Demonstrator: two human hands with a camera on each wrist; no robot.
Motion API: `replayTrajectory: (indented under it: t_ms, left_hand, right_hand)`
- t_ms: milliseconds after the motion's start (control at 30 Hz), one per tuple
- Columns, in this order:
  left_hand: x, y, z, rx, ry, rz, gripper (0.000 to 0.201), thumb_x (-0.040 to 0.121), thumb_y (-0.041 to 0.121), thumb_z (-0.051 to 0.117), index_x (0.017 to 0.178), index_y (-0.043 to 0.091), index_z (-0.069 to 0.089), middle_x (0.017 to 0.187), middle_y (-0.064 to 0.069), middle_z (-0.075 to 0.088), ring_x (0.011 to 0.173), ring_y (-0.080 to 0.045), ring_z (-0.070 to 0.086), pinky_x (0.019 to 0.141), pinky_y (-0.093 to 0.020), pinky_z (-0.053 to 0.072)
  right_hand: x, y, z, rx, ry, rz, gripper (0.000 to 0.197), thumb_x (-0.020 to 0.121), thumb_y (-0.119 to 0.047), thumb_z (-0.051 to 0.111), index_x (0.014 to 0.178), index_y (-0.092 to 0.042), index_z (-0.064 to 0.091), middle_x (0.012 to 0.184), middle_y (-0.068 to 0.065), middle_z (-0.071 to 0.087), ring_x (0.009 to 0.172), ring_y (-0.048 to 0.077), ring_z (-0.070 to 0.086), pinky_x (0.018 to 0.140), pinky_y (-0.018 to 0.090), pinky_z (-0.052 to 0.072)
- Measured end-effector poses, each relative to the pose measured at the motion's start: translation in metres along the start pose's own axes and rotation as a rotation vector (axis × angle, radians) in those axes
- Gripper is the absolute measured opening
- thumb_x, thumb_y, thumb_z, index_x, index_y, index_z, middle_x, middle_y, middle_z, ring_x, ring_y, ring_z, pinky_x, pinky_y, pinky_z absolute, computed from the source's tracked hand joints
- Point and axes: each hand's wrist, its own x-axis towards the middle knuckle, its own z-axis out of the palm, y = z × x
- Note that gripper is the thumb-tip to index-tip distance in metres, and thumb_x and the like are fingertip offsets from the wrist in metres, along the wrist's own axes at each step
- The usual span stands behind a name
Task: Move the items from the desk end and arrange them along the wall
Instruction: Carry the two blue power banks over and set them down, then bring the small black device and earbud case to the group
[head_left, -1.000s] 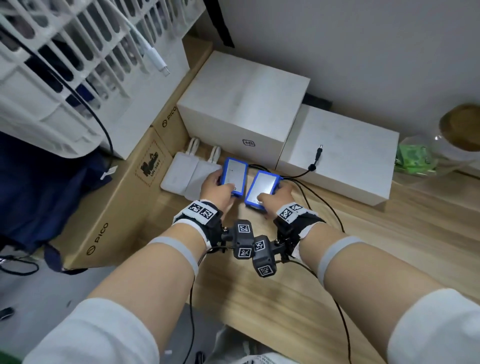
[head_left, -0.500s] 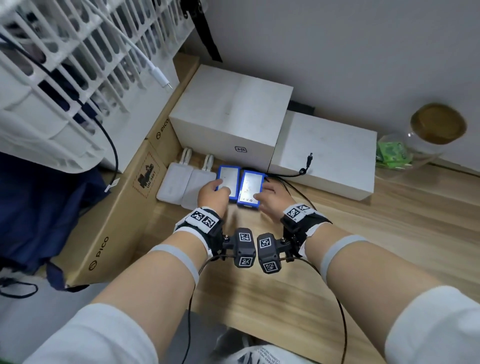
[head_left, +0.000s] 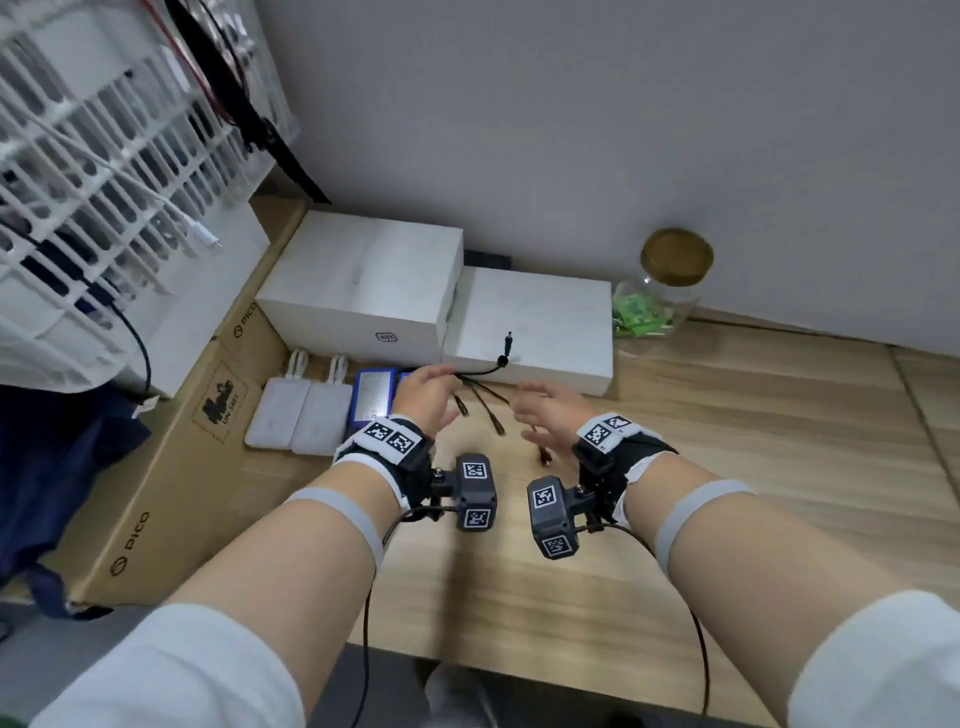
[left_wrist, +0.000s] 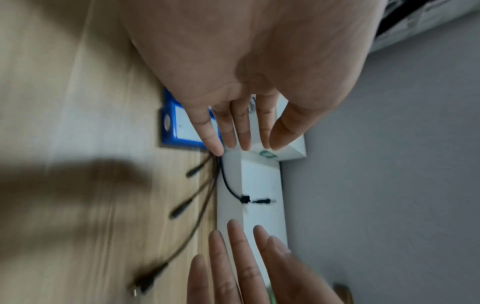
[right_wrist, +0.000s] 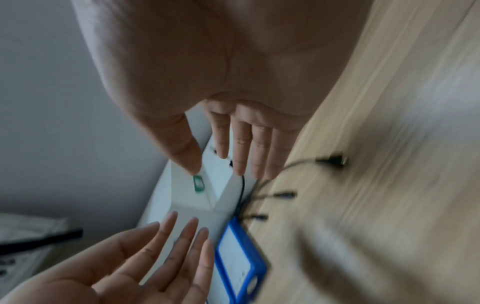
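Note:
Two blue-cased devices lie side by side before the taller white box (head_left: 363, 280). One blue device (head_left: 373, 395) shows fully, and my left hand hides most of the other. My left hand (head_left: 431, 389) hovers open over their right edge, fingers straight, holding nothing. My right hand (head_left: 540, 410) hovers open over the black cables (head_left: 483, 400), palm facing the left hand. In the left wrist view the blue device (left_wrist: 176, 127) lies under the fingers (left_wrist: 241, 127). The right wrist view shows a blue device (right_wrist: 239, 259) below straight fingers (right_wrist: 244, 148).
Two white power banks (head_left: 301, 415) lie left of the blue devices. A lower white box (head_left: 535, 317) against the wall carries a cable plug (head_left: 506, 343). A gold-lidded jar (head_left: 670, 280) stands to the right. A cardboard box (head_left: 171, 467) and a white basket (head_left: 104, 156) border the left.
Both hands let go of the blue devices, which now lie together beside the power banks. The hands lifted, spread open and shifted right over the cables.

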Motion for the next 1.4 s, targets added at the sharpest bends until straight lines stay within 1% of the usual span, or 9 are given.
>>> replayTrajectory:
  t_ms: [67, 133, 300, 400, 600, 900, 1067, 1233, 1400]
  left_hand:
    - [-0.018, 0.002, 0.040, -0.026, -0.047, 0.012, 0.026, 0.093, 0.001, 0.056, 0.114, 0.012, 0.067, 0.117, -0.017, 0.061, 0.114, -0.026, 0.056, 0.084, -0.035, 0.052]
    - [-0.038, -0.002, 0.089, -0.017, -0.113, 0.011, 0.026, 0.094, 0.002, 0.056, 0.117, 0.011, 0.066, 0.121, -0.016, 0.061, 0.118, -0.025, 0.055, 0.085, -0.035, 0.051]
    - [-0.111, -0.031, 0.239, 0.071, -0.264, 0.020, 0.020, 0.096, 0.006, 0.055, 0.112, 0.015, 0.064, 0.118, -0.010, 0.064, 0.111, -0.021, 0.059, 0.082, -0.034, 0.052]
    - [-0.164, -0.053, 0.336, 0.125, -0.367, 0.013, 0.021, 0.095, 0.006, 0.054, 0.111, 0.014, 0.065, 0.111, -0.009, 0.066, 0.101, -0.021, 0.062, 0.088, -0.038, 0.052]
    - [-0.254, -0.068, 0.491, 0.200, -0.616, 0.034, 0.021, 0.095, 0.006, 0.054, 0.110, 0.013, 0.067, 0.109, -0.008, 0.071, 0.090, -0.019, 0.068, 0.078, -0.033, 0.055]
    - [-0.323, -0.087, 0.633, 0.306, -0.855, 0.031, 0.021, 0.095, 0.003, 0.052, 0.108, 0.012, 0.066, 0.099, -0.007, 0.068, 0.078, -0.017, 0.066, 0.071, -0.029, 0.053]
    - [-0.363, -0.108, 0.713, 0.362, -1.008, 0.019, 0.020, 0.094, 0.005, 0.052, 0.102, 0.015, 0.067, 0.102, -0.007, 0.068, 0.083, -0.018, 0.067, 0.075, -0.031, 0.055]
    - [-0.411, -0.132, 0.773, 0.455, -1.149, 0.010, 0.020, 0.095, 0.006, 0.052, 0.105, 0.013, 0.067, 0.104, -0.007, 0.069, 0.088, -0.020, 0.069, 0.078, -0.033, 0.055]
    - [-0.436, -0.155, 0.842, 0.519, -1.149, 0.028, 0.020, 0.095, 0.007, 0.052, 0.107, 0.013, 0.067, 0.107, -0.007, 0.070, 0.089, -0.020, 0.069, 0.082, -0.035, 0.055]
  right_hand:
    - [-0.021, 0.006, -0.042, 0.030, 0.037, -0.035, 0.038, 0.089, -0.011, 0.063, 0.124, -0.019, 0.054, 0.124, 0.009, 0.062, 0.118, 0.023, 0.059, 0.101, 0.041, 0.050]
    - [-0.045, 0.018, -0.089, 0.082, 0.070, -0.062, 0.035, 0.090, -0.009, 0.062, 0.122, -0.019, 0.055, 0.126, 0.011, 0.061, 0.118, 0.023, 0.058, 0.101, 0.040, 0.050]
    - [-0.116, 0.067, -0.237, 0.161, 0.180, -0.098, 0.036, 0.091, -0.006, 0.061, 0.125, -0.016, 0.056, 0.126, 0.012, 0.061, 0.119, 0.024, 0.058, 0.101, 0.041, 0.050]
    - [-0.169, 0.098, -0.331, 0.208, 0.273, -0.111, 0.037, 0.091, -0.006, 0.060, 0.126, -0.016, 0.055, 0.128, 0.013, 0.061, 0.119, 0.024, 0.058, 0.097, 0.038, 0.051]
    - [-0.268, 0.138, -0.477, 0.318, 0.468, -0.130, 0.038, 0.094, -0.003, 0.055, 0.132, -0.009, 0.052, 0.129, 0.018, 0.060, 0.114, 0.026, 0.060, 0.093, 0.036, 0.048]
    - [-0.359, 0.189, -0.587, 0.417, 0.712, -0.101, 0.035, 0.094, -0.003, 0.055, 0.128, -0.007, 0.053, 0.120, 0.019, 0.065, 0.099, 0.024, 0.061, 0.096, 0.039, 0.047]
    - [-0.410, 0.220, -0.638, 0.433, 0.851, -0.091, 0.026, 0.093, -0.005, 0.057, 0.119, -0.010, 0.059, 0.104, 0.011, 0.067, 0.093, 0.023, 0.064, 0.073, 0.028, 0.049]
    - [-0.447, 0.258, -0.695, 0.504, 0.992, -0.080, 0.019, 0.092, -0.007, 0.058, 0.110, -0.013, 0.061, 0.096, 0.007, 0.069, 0.085, 0.019, 0.066, 0.075, 0.029, 0.050]
    - [-0.465, 0.295, -0.762, 0.525, 1.046, -0.079, 0.017, 0.092, -0.006, 0.058, 0.106, -0.013, 0.062, 0.093, 0.007, 0.069, 0.080, 0.016, 0.065, 0.083, 0.033, 0.051]
